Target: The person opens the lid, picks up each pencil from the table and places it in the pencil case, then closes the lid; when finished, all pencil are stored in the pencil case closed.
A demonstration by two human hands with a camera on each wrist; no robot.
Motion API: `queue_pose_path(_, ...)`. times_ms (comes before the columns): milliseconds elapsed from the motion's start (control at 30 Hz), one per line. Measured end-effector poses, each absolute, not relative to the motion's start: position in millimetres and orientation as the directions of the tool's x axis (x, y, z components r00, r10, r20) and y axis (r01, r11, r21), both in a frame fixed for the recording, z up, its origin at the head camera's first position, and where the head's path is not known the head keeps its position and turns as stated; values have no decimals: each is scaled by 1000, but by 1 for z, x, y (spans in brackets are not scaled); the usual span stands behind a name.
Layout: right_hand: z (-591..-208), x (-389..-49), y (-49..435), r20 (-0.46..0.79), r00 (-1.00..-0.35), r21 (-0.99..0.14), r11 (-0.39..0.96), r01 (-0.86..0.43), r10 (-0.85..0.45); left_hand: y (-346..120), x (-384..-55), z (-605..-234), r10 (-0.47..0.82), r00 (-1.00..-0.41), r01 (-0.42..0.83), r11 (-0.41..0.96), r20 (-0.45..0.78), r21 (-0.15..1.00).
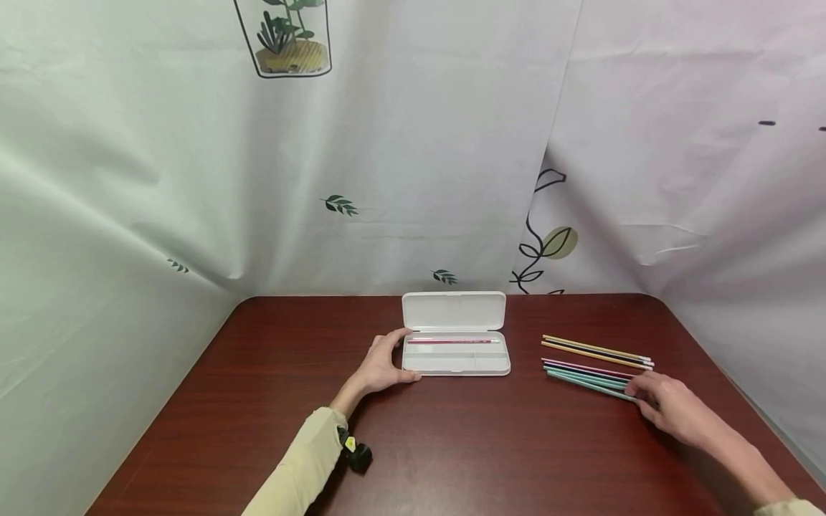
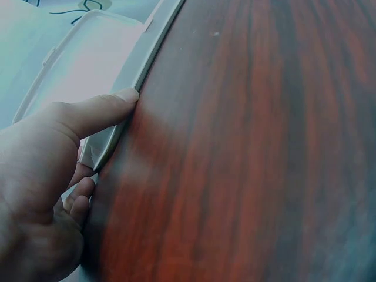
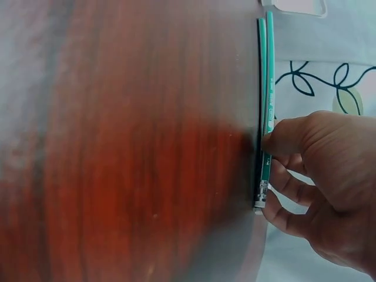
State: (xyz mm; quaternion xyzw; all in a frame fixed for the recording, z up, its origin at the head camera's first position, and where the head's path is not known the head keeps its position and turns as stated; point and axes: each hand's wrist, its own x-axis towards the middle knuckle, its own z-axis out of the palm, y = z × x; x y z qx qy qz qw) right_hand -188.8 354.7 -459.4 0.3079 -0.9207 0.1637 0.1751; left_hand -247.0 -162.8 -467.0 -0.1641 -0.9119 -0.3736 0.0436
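A white pencil case (image 1: pixel 455 373) lies with its lid (image 1: pixel 454 312) raised at the back of the table. One pink-red pencil (image 1: pixel 452 342) rests in its rear compartment. My left hand (image 1: pixel 381 365) grips the case's left end, thumb along the front edge and fingers toward the hinge; the left wrist view shows the thumb (image 2: pixel 108 111) against the side wall. To the right, my right hand (image 1: pixel 677 408) pinches a green pencil (image 3: pixel 270 76) near its eraser end. Another green pencil (image 3: pixel 262 59) lies right beside it. Fingertips behind the pencils are partly hidden.
Pink and dark pencils (image 1: pixel 581 368) lie just behind the green ones. Farther back is a group of yellow and black pencils (image 1: pixel 596 349). The dark red wooden table (image 1: pixel 490 444) meets a white patterned curtain (image 1: pixel 400 143) behind.
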Motion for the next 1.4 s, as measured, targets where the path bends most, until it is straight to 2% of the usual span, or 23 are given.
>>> queue_pose_path(167,-456,-192,349,461,-722,-189,737,-649,-517,-163,-247,-467,267,-943,329,665,198,671)
queue_pose_path(600,-435,-210,318,451,-715,-214,713,-668,-534,-164,-248,-468,267,-941,336,662,209,669)
queue_pose_path(833,-429,-221,296,472,-671,-216,662,-717,-572,-163,-247,-467,273,-938,343,664,212,665)
queue_pose_path(1033,-424,-229,278,442,-677,-235,652,-721,-589,-163,-246,-467,268,-942,332,665,201,669)
queue_pose_path(1233,-418,-238,260,436,-657,-225,632,-741,-615,-163,-245,-465,269,-943,327,662,194,674)
queue_pose_path(1400,-413,-244,247,396,-677,-239,642,-729,-620,-162,-245,-466,262,-946,320,664,191,676)
